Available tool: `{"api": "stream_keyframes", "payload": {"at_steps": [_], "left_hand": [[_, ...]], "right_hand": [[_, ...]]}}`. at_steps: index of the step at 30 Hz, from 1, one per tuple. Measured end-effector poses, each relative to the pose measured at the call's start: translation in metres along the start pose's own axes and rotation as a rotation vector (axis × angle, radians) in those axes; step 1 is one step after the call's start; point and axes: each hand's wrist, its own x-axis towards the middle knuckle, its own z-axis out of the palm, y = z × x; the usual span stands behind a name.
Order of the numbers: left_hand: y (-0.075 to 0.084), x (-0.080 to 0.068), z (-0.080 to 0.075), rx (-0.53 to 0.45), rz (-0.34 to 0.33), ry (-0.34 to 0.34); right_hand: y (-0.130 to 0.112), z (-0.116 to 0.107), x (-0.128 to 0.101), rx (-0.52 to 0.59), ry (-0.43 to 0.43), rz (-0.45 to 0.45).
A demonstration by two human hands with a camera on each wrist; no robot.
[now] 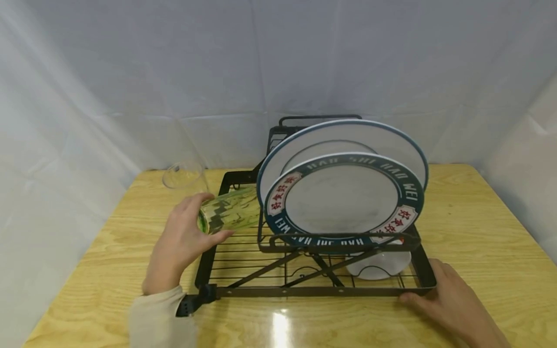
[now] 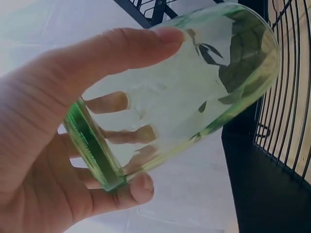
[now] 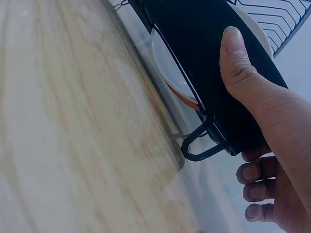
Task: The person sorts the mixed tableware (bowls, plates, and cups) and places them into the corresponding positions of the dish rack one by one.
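Note:
My left hand [image 1: 184, 237] grips a green-tinted clear drinking glass [image 1: 232, 210] around its thick base, thumb on one side and fingers on the other. The glass is tilted nearly on its side, its mouth pointing right over the left part of the black dish rack [image 1: 313, 291]. In the left wrist view the glass [image 2: 194, 82] has its rim close to the rack wires. At the rack's right front corner my right hand [image 1: 452, 299] holds the frame, thumb pressed on the black side plate [image 3: 194, 39] with the fingers curled beneath.
Two large plates, a patterned one [image 1: 344, 198] before a plainer one [image 1: 417, 154], stand upright in the upper rack. A white bowl [image 1: 378, 266] sits below them. Behind the left hand stands a clear glass [image 1: 184, 176] on the wooden table [image 1: 109, 261]. White sheeting hangs behind.

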Motion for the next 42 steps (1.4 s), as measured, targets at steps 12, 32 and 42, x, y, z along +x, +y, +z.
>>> {"api": "stream_keyframes", "payload": {"at_steps": [12,32,42], "left_hand": [[0.006,0.002,0.006,-0.008,0.047,0.057],[0.020,0.013,0.024,-0.030,0.022,0.193],[0.024,0.015,0.030,-0.023,0.037,0.165]], "right_hand": [[0.000,0.000,0.000,0.001,-0.004,0.000],[-0.001,-0.001,0.000,-0.004,-0.006,0.014],[0.000,0.000,0.000,-0.005,-0.008,0.002]]}}
